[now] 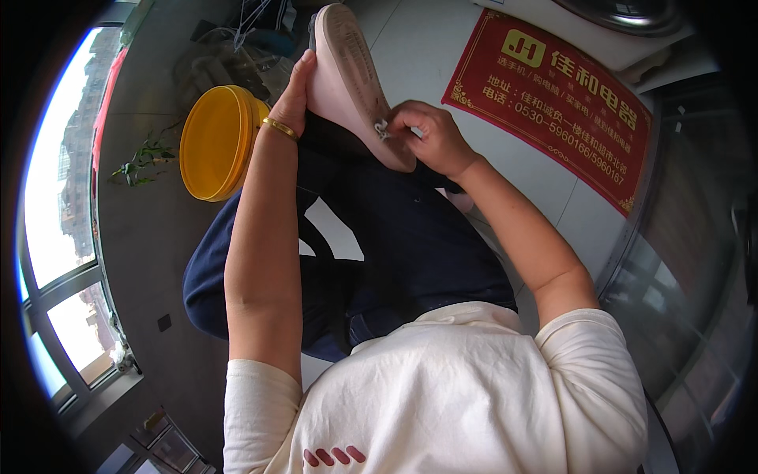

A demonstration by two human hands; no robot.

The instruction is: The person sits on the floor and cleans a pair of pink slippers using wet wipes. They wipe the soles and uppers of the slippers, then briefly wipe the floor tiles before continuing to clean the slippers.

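My left hand [293,95], with a gold-coloured bangle at the wrist, grips a pale pink shoe [331,83] along its side. The shoe's worn sole is turned up towards the right, and one end of it lies above my knees. Against the sole near that lower end, my right hand [423,133] pinches a small whitish piece [382,128] between its fingertips. What this piece is made of cannot be told. My right palm is hidden from view.
A yellow plastic bucket [216,142] stands left of my left wrist, beside a leafy plant [145,159]. Clear plastic bags [260,68] lie behind it. A red printed mat [551,106] covers floor tiles at the right, by a white front-loading appliance [568,23].
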